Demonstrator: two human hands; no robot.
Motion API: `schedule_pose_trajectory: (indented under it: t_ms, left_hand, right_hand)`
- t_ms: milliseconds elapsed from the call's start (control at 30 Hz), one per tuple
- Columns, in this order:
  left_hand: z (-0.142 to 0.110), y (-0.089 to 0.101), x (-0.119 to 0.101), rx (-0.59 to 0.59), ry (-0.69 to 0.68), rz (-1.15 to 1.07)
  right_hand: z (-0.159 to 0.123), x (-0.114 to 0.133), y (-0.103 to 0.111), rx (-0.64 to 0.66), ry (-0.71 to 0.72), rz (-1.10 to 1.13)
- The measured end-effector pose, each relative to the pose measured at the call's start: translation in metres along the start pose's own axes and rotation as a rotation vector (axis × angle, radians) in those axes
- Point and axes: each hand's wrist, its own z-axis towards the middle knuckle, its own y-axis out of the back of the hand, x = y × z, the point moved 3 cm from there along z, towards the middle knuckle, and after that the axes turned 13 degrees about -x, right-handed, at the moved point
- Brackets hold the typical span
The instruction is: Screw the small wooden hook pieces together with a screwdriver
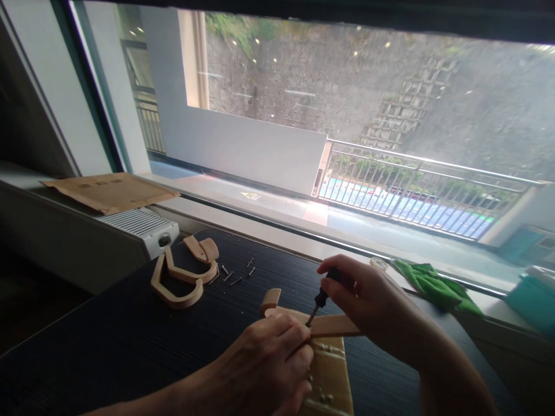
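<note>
My right hand (359,289) is closed around the dark handle of a screwdriver (321,296). Its shaft slants down and its tip meets a pale wooden hook (332,325), right beside my left fingertips. Closed over the near part of that hook, my left hand (273,361) presses it against a yellowish-brown board (332,375). The hook's curved end (270,299) rises past my left knuckles. Any screw under the tip is too small to make out clearly. Further left on the dark table lie more curved wooden hooks (177,297) and several loose screws (236,281).
The dark table (108,341) stands against a window sill. A brown paper envelope (113,192) rests on a white radiator-like unit (160,231) at left. On the sill at right are a tape roll (378,263), a green cloth (437,287) and a teal container (533,300).
</note>
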Motion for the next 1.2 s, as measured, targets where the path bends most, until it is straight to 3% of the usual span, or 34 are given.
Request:
schedule_pose_trajectory:
  t_ms: [167,400,700,967,1200]
  left_hand:
    - [-0.002,-0.007,0.006,-0.043,-0.035,0.017]
    - [-0.002,-0.003,0.002,-0.106,-0.069,0.048]
    - [-0.004,-0.008,0.005,-0.137,-0.111,0.074]
    - [-0.004,-0.007,0.003,-0.089,-0.079,0.046]
    - [-0.005,-0.009,0.005,-0.128,-0.097,0.075]
  right_hand:
    - [0.000,0.005,0.000,0.013,0.021,-0.030]
    - [0.007,-0.007,-0.004,-0.090,-0.039,-0.180]
    - [0.001,-0.001,0.002,-0.007,0.029,-0.049]
    - [0.006,-0.010,0.002,-0.073,-0.016,-0.210]
    - [0.000,-0.002,0.002,-0.032,0.012,-0.092]
